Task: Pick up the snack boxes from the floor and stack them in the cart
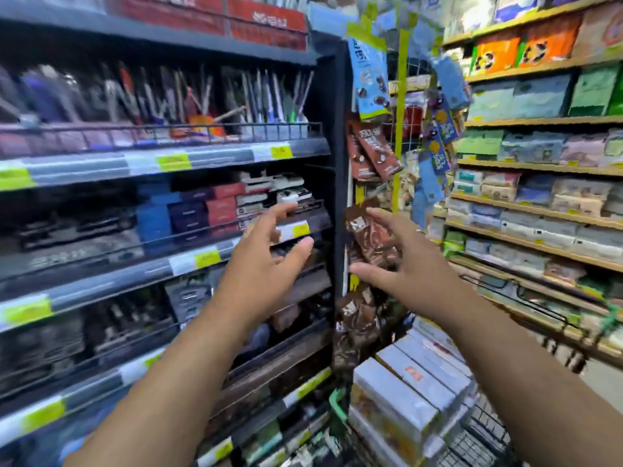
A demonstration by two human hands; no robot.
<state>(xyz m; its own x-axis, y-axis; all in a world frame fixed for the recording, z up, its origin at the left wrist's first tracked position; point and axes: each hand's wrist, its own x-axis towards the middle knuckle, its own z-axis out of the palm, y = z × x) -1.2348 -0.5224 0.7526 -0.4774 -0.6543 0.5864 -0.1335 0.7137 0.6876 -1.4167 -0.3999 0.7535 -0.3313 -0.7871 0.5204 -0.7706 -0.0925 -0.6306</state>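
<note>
— Head view: where do we stand?
— I see the left hand [266, 261] and the right hand [401, 264] raised before the dark metal shelves [188, 163], fingers spread, both empty. Pale rectangular cardboard snack boxes [404, 389] sit stacked in the black wire cart [485, 429].
— Next?
— We're between picks, I judge. The floor is out of view, so I look down and find another box.
</note>
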